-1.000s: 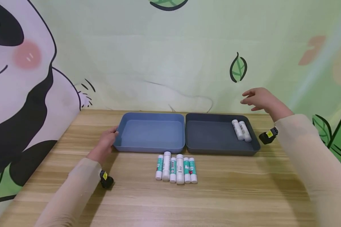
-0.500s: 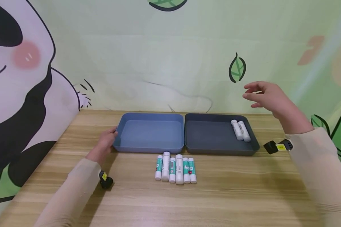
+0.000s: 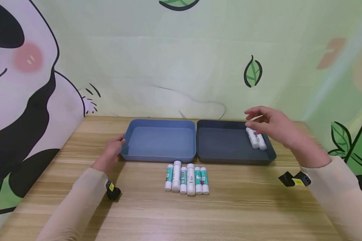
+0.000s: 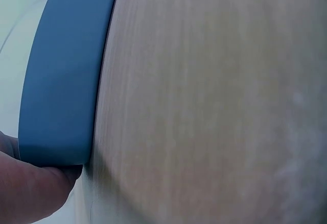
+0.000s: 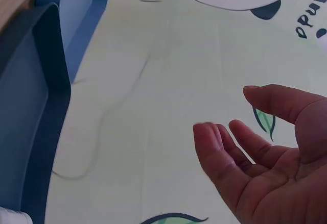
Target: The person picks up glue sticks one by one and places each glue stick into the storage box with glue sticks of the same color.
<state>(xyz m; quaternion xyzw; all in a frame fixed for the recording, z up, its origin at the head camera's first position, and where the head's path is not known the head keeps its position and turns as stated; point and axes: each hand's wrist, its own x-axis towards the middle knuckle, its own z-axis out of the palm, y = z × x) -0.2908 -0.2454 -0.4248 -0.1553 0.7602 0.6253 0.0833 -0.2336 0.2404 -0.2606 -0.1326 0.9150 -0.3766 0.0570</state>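
My left hand [image 3: 110, 152] holds the left end of a blue tray [image 3: 158, 158]; in the left wrist view its thumb [image 4: 36, 188] lies against the tray's corner. My right hand [image 3: 273, 125], fingers loosely bent and apart with nothing between them, hovers over the right end of a dark grey tray [image 3: 223, 159]. Two white capped tubes [image 3: 252, 139] lie side by side in that tray, their upper ends partly behind the hand. Before the trays lies a row of several tubes like glue sticks: slim ones with teal labels [image 3: 183, 180] and larger white ones [image 3: 191, 182].
The two trays stand side by side at the back of the wooden table [image 3: 181, 217]. Close behind them rises a pale green backdrop [image 3: 157, 67] printed with a panda and leaves. Each sleeve cuff carries a small black camera [image 3: 113, 192].
My right hand first rose and drew slightly right, then came down and left over the dark tray's right end. The left hand, trays and tubes have stayed put.
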